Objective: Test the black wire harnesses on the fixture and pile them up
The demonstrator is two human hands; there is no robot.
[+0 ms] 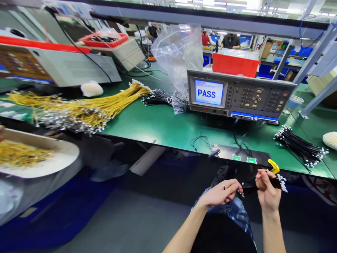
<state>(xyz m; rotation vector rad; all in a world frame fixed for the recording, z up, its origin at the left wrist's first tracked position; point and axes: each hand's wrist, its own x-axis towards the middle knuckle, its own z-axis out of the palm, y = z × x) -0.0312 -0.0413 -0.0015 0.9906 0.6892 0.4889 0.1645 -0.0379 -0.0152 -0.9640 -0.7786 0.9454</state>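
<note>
My right hand (269, 189) is closed around a bundle of black cables, and their white connectors (282, 183) stick out on its right side. A curved yellow piece (274, 166) shows right above its fingertips; I cannot tell whether it is held. My left hand (226, 191), lower and to the left, has its fingers pinched together, with small white connector ends (241, 194) at the fingertips. Beyond the hands, at the table edge, lies a black fixture plate (226, 151) with two small green boards (252, 160) wired by black leads.
A tester (242, 95) shows PASS on its screen. Black cables (300, 146) lie to its right, a large yellow cable bundle (105, 107) to its left. A bagged bunch of black cables (180, 100) sits beside the tester. A white tub (63, 149) with yellow cables stands at far left.
</note>
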